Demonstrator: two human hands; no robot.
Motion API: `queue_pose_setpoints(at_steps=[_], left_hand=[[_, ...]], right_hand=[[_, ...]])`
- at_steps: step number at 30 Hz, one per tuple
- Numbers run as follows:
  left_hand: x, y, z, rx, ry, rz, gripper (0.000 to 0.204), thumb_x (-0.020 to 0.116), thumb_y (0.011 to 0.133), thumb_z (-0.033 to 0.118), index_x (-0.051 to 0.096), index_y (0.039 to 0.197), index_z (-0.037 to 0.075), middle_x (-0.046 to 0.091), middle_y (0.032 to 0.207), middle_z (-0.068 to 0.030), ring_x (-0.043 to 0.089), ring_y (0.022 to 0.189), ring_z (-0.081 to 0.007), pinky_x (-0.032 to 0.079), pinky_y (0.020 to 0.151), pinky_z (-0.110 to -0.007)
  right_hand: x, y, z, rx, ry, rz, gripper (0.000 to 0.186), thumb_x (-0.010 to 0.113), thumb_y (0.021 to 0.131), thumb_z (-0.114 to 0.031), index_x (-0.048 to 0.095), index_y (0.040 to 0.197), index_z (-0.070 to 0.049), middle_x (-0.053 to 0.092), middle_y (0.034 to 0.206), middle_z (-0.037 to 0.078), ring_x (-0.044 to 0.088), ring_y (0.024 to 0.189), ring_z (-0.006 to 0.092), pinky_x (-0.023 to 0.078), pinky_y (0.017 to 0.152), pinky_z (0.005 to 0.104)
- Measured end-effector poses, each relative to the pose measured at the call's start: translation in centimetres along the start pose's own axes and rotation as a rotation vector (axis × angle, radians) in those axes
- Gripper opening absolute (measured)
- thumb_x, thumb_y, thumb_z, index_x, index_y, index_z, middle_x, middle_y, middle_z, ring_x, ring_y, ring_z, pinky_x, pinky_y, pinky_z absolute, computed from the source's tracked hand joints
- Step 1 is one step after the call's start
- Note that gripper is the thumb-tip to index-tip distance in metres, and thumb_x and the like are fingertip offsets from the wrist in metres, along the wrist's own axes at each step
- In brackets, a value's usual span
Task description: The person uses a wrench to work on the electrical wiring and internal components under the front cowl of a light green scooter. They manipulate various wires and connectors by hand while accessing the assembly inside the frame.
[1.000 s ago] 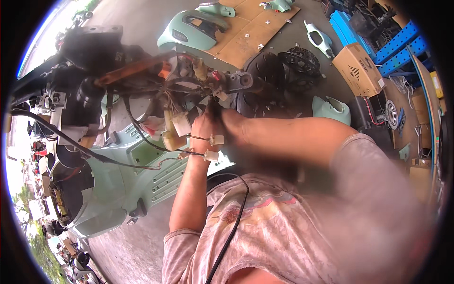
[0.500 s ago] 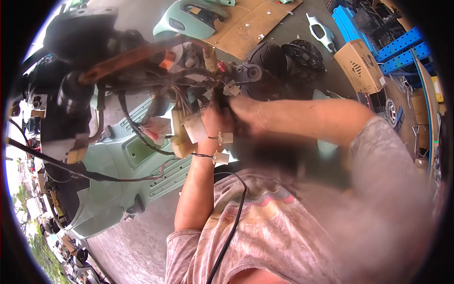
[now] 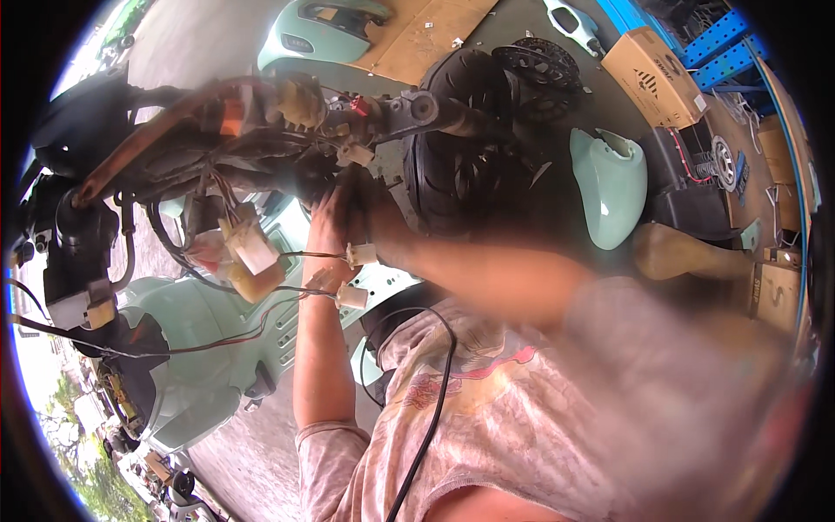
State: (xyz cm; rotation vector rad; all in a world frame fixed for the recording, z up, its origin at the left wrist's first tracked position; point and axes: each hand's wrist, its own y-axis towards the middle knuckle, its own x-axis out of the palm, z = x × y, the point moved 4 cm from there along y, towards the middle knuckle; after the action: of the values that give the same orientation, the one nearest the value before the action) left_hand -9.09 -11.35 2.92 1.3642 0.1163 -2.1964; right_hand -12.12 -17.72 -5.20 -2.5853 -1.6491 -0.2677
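Note:
Both my hands meet at the bare scooter frame (image 3: pixel 348 122), under its dark tubes and wiring. My left hand (image 3: pixel 325 224) reaches up from below, its fingers curled against a dark part that I cannot make out. Beside and partly over it lies my right hand (image 3: pixel 376 217), smeared by motion, so its fingers do not show clearly. White wire connectors (image 3: pixel 352 297) dangle on thin leads across my left wrist. Left of that wrist hangs a bundle of wires with a larger white connector (image 3: pixel 253 249) and a yellowish one behind it.
A mint-green floorboard panel (image 3: pixel 196 317) lies below the frame. Behind stands a black tyre (image 3: pixel 457 165); to the right are a mint fender (image 3: pixel 606 187) and a cardboard box (image 3: pixel 654 78). A black cable (image 3: pixel 428 435) runs across my shirt.
The whole view has shifted, and frame and wiring now sit further left. My right forearm has swung lower and left, with the mint fender now showing beyond it. Both hands stay at the frame.

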Motion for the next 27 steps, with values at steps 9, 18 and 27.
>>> queue_pose_setpoints(at_steps=[9,18,27], left_hand=[[-0.6,2.1,1.4,-0.002,0.044,0.034,0.029,0.048,0.076,0.010,0.052,0.103,0.000,0.055,0.098,-0.0215,0.052,0.092,-0.0392,0.044,0.078,-0.042],[-0.7,2.6,2.9,-0.162,0.056,0.051,0.023,0.048,0.077,0.010,0.053,0.096,-0.001,0.057,0.091,-0.0221,0.054,0.084,-0.0393,0.043,0.072,-0.045],[-0.6,2.6,3.1,-0.342,0.048,0.011,0.025,0.048,0.079,0.013,0.057,0.097,-0.002,0.059,0.090,-0.0260,0.056,0.087,-0.0404,0.046,0.074,-0.044]], right_hand=[[3.2,-0.8,-0.8,-0.262,-1.206,-0.185,0.030,0.043,0.087,-0.021,0.046,0.113,-0.007,0.049,0.113,0.010,0.047,0.108,0.0215,0.039,0.089,0.0337],[2.6,-0.4,1.3,-0.337,-1.501,-0.272,0.040,0.045,0.087,-0.031,0.044,0.122,-0.012,0.045,0.123,0.009,0.043,0.113,0.0239,0.034,0.095,0.0329],[-1.4,-0.8,-2.0,0.591,0.025,-0.252,0.022,0.040,0.087,-0.027,0.051,0.100,-0.012,0.051,0.097,0.006,0.049,0.081,0.0193,0.041,0.069,0.0337]])
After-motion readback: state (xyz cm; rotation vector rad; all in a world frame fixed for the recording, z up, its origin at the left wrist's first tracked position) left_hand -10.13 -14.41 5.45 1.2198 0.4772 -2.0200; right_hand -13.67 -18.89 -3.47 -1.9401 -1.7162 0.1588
